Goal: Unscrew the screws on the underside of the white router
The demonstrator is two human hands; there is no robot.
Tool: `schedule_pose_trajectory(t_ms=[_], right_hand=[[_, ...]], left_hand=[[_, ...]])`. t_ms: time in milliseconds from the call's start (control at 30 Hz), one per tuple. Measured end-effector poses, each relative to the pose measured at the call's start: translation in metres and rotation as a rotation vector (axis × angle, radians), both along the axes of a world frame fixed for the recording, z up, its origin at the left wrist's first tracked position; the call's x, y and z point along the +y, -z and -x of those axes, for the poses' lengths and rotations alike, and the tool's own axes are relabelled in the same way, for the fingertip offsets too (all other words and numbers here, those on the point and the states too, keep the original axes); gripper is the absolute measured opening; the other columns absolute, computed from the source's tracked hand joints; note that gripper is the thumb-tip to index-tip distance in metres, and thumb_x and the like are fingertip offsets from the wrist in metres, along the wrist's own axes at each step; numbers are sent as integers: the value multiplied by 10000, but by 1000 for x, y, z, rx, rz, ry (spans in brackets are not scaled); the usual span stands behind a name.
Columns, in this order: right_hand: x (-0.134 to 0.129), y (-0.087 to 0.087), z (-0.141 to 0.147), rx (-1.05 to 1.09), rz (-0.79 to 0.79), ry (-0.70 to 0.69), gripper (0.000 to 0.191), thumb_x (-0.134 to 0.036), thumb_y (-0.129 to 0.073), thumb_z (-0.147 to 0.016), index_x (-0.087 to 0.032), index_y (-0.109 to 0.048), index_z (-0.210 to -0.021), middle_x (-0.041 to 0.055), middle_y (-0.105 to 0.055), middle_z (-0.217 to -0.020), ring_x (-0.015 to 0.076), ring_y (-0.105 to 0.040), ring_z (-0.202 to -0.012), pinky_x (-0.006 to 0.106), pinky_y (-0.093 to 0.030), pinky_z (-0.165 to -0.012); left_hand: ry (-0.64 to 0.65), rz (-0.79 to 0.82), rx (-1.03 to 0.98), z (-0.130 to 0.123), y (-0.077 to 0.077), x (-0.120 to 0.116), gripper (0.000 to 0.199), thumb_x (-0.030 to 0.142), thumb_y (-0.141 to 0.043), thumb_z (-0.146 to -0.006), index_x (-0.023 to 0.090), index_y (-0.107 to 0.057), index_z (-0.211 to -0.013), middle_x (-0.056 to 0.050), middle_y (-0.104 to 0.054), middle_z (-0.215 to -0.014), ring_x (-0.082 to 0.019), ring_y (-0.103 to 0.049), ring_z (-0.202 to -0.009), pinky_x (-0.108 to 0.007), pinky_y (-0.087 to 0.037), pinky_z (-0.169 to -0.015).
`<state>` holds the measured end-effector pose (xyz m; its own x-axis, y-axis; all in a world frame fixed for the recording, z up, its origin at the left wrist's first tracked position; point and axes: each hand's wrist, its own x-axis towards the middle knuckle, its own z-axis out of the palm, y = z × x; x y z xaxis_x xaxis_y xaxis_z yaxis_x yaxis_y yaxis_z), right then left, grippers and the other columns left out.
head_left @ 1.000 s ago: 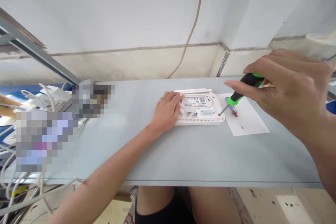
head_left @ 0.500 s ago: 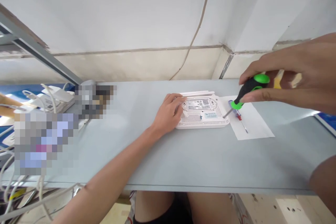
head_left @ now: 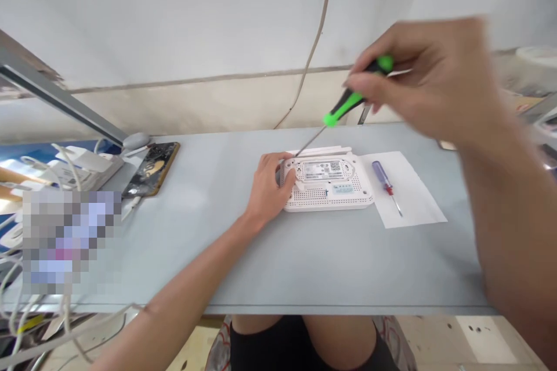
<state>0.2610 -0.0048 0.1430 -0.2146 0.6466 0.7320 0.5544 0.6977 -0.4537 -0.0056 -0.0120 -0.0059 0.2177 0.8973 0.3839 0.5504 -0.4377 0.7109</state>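
Right hand (head_left: pixel 429 78) up high, wrapped tight round a green-and-black screwdriver (head_left: pixel 352 95), tip above the white router (head_left: pixel 328 185); left hand (head_left: pixel 267 185) clamps the router's near edge on the grey table (head_left: pixel 348 266)!

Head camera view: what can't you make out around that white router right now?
- Tip of the green-handled screwdriver: motion-blurred and lost against the router's edge.
- Right hand: motion-blurred too.
- Left end of the white router: hidden by the left hand.
- Router label: print too small to read.
- Lower-left patch: pixelated, contents unreadable.
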Motion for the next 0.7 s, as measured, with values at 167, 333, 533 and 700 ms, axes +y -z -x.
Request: schedule_pose_trajectory(t_ms=[167,333,533,700], right_hand=[[18,22,31,-20,41,-21,123,-347,-760,-927,-285,-720,-828,-35,-719,-735,164,-607,-558,372,-531,-579],[14,23,30,-53,-48,26,148,-408,-734,-937,-315,-706,-826,-36,-748,-768,174,-606,-579,377,-530,-593],[8,18,40,-98,-48,18,177,-458,-676,-977,-330,-708,-859,-9,-753,-806,214,-646,-691,418,-552,-676],[8,9,55,-126,-20,2,140,-429,-653,-989,-339,-713,-901,-3,-750,-868,226,-648,-747,435,-545,-749]], left_hand=[[-33,29,-35,1,2,2,238,234,-616,-958,203,-622,-1193,-104,-658,-1253,-221,-663,-1206,-473,-598,-1094],[-28,43,-55,0,0,2,189,220,-614,-952,220,-639,-1140,-85,-673,-1233,-217,-656,-1207,-473,-593,-1099],[-19,43,-66,0,1,3,169,228,-615,-944,230,-646,-1110,-78,-680,-1224,-223,-652,-1210,-477,-593,-1093],[-14,45,-80,1,0,4,153,229,-620,-941,229,-642,-1092,-76,-676,-1215,-215,-652,-1203,-466,-597,-1089]])
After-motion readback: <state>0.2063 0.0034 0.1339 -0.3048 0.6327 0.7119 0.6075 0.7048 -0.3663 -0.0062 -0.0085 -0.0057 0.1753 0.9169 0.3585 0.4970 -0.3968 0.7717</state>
